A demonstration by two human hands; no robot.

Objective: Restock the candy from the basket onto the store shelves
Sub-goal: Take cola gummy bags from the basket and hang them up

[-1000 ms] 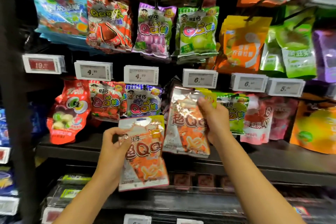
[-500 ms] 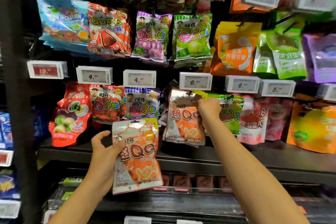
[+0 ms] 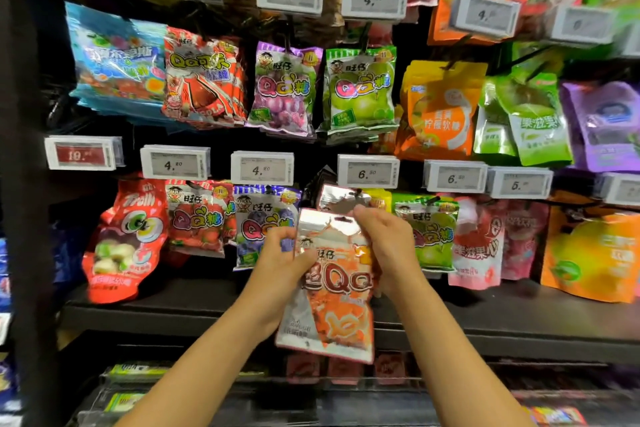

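Orange candy bag (image 3: 334, 291) sits upright between your hands, hang hole up, just below the 6.80 price tag (image 3: 367, 172). Left hand (image 3: 280, 265) grasps its left edge; right hand (image 3: 389, 246) pinches the top, likely to thread it onto the peg holding the matching silver-topped bag (image 3: 341, 199).

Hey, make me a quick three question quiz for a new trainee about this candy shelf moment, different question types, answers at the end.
1. True or false: both the left hand and the right hand grip the orange-and-silver foil candy bag.
2. Which price tag hangs right above that bag? A) white 6.80 tag B) red 19 tag
3. Fill in: the green apple candy bag hangs to the held bag's ____.

Key: 1 true; 2 A; 3 right
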